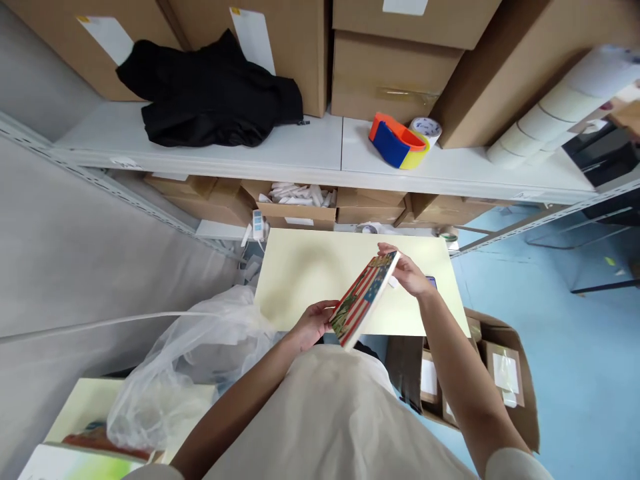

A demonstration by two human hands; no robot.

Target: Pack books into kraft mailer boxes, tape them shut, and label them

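Between my two hands is a flat rectangular picture panel [364,298] with pale edges, printed with red and white stripes, white stars on blue and a green figure. It is tilted above the cream tabletop [300,263]. My left hand [315,325] grips its near left side. At its far right end, my right hand [407,272] is closed round the corner. Beneath the right hand, a small white piece [393,283] and the edge of a dark phone-like thing [431,283] lie on the table. The panel's underside is hidden.
Ahead stands a shelf [310,157] with cardboard boxes [390,80], black cloth [215,93], a coloured band [397,143] and white rolls [555,113]. Clear plastic bagging [175,373] sits to the left. An opened carton [520,373] stands on the floor at right.
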